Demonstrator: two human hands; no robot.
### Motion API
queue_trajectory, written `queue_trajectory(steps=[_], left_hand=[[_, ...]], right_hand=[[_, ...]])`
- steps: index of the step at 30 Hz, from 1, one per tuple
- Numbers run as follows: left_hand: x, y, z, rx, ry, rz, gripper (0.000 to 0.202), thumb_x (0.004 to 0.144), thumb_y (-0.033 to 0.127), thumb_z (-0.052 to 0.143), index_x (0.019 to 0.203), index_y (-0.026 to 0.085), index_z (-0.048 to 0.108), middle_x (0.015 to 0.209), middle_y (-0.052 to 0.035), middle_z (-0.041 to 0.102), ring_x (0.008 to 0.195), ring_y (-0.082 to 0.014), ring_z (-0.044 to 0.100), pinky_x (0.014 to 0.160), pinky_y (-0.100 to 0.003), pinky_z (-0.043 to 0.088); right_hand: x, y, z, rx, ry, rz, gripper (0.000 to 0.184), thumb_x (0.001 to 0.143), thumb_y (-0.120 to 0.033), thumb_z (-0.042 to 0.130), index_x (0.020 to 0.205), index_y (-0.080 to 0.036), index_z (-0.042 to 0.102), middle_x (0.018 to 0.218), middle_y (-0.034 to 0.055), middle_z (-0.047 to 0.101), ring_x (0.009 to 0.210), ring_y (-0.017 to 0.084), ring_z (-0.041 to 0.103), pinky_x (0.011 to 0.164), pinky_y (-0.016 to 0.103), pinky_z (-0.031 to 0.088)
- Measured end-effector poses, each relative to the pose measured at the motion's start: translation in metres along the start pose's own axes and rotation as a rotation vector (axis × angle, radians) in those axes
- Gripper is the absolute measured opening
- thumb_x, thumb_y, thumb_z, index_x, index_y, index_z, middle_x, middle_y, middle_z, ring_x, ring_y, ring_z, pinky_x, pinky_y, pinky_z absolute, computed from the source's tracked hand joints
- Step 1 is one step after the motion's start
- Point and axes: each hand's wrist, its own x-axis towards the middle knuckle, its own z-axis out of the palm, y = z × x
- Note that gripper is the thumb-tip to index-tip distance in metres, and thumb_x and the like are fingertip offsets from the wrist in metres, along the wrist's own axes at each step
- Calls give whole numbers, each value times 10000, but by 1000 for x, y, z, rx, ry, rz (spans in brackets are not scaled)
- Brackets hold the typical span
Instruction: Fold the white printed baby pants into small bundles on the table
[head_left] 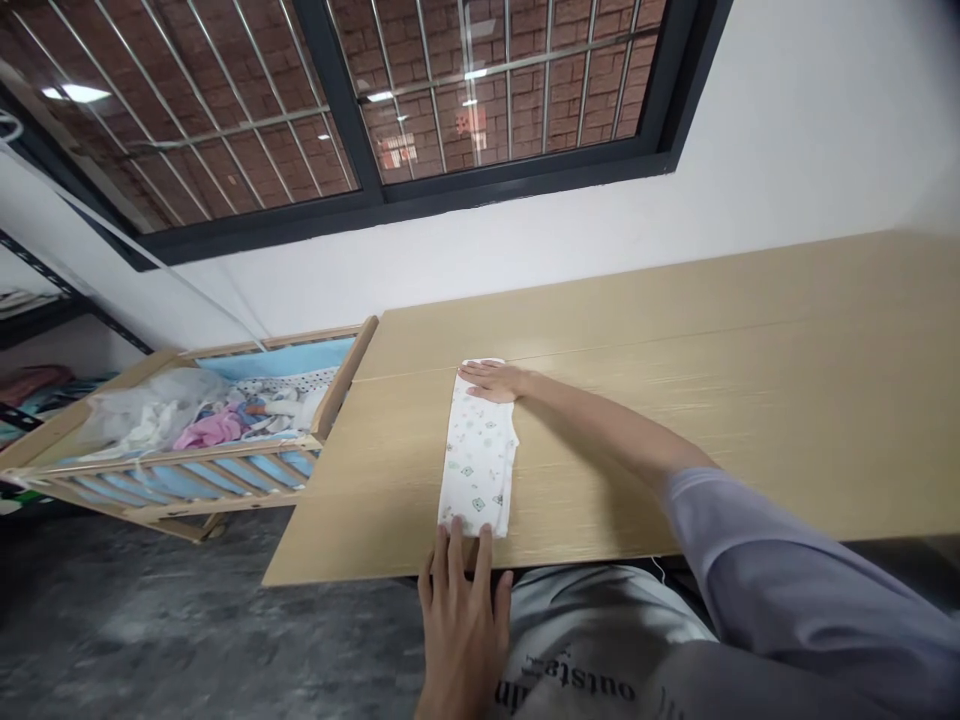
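A small white garment with a green print point(478, 455) lies folded into a narrow strip on the wooden table point(675, 400), running from near edge to far. My left hand point(459, 610) lies flat with its fingertips pressing the strip's near end at the table's front edge. My right hand point(491, 381) reaches across and rests flat on the far end, fingers stretched out. Neither hand grips the cloth.
A wooden crib point(225, 430) with a blue lining stands against the table's left end, holding a heap of white, pink and patterned baby clothes point(210, 415). A white wall and a barred window point(360, 110) are behind. Dark shelving point(30, 330) stands at far left.
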Motion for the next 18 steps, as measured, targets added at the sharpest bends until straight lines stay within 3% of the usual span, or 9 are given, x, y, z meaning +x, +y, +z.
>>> queue_trajectory(steps=[4,9,11,14,18], left_hand=[[3,1,-4,-18,-12,-31,494,946,321,589,1437,276,545,1507,-130,519,1364,-339,494,1057,-488,375],[13,-13,-8,-115,0,-100,415,970,287,549,1384,305,576,1408,-82,622,1266,-278,583,1023,-455,341],[18,-26,-7,-177,23,-115,379,980,270,535,1353,291,593,1373,-81,648,1240,-256,601,1007,-430,356],[26,-46,-5,-250,54,-39,328,984,258,533,1300,270,619,1335,-88,671,1216,-238,622,980,-393,395],[31,-63,-2,-297,57,122,284,987,270,533,1248,260,645,1261,-73,713,1126,-213,674,942,-361,446]], right_hand=[[-1,-5,-6,-19,53,-22,655,1027,-497,315,1575,-137,331,1638,123,276,1531,283,215,1250,483,159],[-40,-69,-16,-8,318,-111,529,980,-336,477,1457,-106,481,1521,216,454,1402,334,432,1153,531,328],[-70,-106,-21,98,293,-199,390,976,-295,500,1312,-127,606,1311,183,627,1213,290,586,1044,479,444],[-121,-157,-24,329,78,-313,289,1009,-320,483,1120,-158,695,1055,102,720,962,194,670,871,327,523],[-183,-192,-14,216,77,-265,359,997,-397,515,1231,-170,666,1151,137,702,1082,247,644,945,389,498]])
